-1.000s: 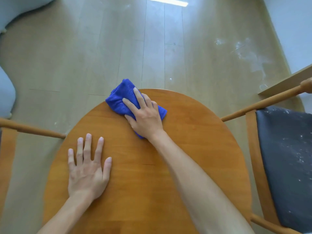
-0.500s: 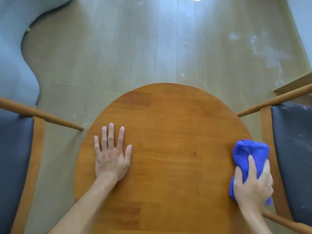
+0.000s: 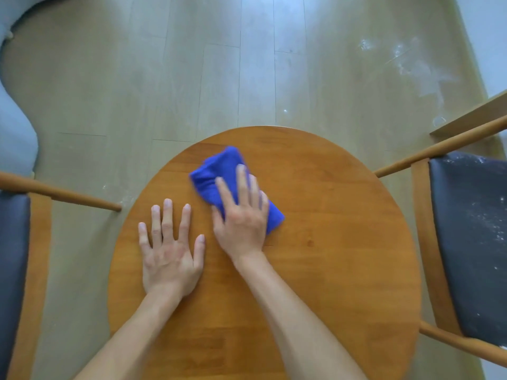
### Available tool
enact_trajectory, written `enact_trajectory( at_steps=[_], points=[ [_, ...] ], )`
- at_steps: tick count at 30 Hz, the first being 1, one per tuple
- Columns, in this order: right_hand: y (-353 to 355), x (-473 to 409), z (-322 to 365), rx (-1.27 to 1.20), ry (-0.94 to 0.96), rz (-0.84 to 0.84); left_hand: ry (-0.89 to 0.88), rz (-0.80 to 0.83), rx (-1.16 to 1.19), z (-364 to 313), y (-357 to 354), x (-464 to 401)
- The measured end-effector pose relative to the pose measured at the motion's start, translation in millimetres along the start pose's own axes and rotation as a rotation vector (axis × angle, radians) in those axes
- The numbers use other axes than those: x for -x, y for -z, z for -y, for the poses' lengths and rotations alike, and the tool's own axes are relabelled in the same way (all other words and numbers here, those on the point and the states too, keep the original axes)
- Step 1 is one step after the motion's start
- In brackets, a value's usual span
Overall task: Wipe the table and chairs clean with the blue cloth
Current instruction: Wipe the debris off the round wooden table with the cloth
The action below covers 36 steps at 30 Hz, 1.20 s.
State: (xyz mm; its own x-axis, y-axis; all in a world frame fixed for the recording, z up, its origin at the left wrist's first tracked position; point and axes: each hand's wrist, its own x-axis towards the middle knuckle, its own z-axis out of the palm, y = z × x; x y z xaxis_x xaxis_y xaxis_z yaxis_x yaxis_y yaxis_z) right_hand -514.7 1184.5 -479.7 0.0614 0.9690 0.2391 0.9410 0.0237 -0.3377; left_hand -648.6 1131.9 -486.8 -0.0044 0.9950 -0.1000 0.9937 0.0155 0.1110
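A round wooden table (image 3: 329,242) fills the lower middle of the head view. On its far middle lies the bunched blue cloth (image 3: 216,171). My right hand (image 3: 241,215) presses flat on the cloth with straight fingers. Just left of it, my left hand (image 3: 170,250) rests flat on the bare tabletop with fingers spread. One chair (image 3: 472,242) with a dark seat speckled with white dust stands to the right. A second chair (image 3: 13,256) with a dark seat stands to the left.
The pale wooden floor (image 3: 192,78) beyond the table carries white dust marks at the upper right. A grey upholstered piece (image 3: 13,127) sits at the far left. A wooden board edge (image 3: 466,116) shows at the right.
My right hand has swept the cloth from the table's right edge back to the far middle, beside my left hand. My left hand stays flat on the table.
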Motion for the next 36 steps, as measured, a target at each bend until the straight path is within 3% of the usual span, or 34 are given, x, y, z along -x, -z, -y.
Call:
enact_trajectory(
  at_steps=[3, 6, 11, 15, 19, 22, 27, 30, 34, 36],
  points=[
    [3, -31, -40, -0.054, 0.439, 0.124, 0.019, 0.0, -0.005, 0, 0, 0],
    [21, -50, -94, -0.003, 0.512, 0.176, 0.026, 0.005, 0.009, -1, 2, -1],
    [74, -17, -189, 0.119, 0.014, 0.099, 0.031, 0.016, 0.014, -1, 3, 0],
    [120, 87, -227, 0.216, -0.331, 0.032, 0.033, 0.02, 0.022, -2, 4, 0],
    [123, 180, -188, 0.275, -0.694, -0.062, 0.03, 0.029, 0.018, -3, 5, 0],
    [100, 187, -121, 0.2, -0.938, -0.111, 0.022, 0.043, 0.021, -1, 4, 0],
    [69, 173, -12, 0.123, -0.659, 0.065, 0.024, 0.071, 0.034, 1, 6, 0],
    [69, 171, 17, 0.033, -0.574, 0.127, 0.018, 0.126, 0.067, 3, 13, -1],
    [104, 177, -28, -0.289, -0.374, 0.2, 0.051, 0.171, 0.145, 3, 27, -2],
    [123, 181, -78, -0.261, -0.292, 0.191, 0.071, 0.128, 0.223, -9, 34, 6]
  ],
)
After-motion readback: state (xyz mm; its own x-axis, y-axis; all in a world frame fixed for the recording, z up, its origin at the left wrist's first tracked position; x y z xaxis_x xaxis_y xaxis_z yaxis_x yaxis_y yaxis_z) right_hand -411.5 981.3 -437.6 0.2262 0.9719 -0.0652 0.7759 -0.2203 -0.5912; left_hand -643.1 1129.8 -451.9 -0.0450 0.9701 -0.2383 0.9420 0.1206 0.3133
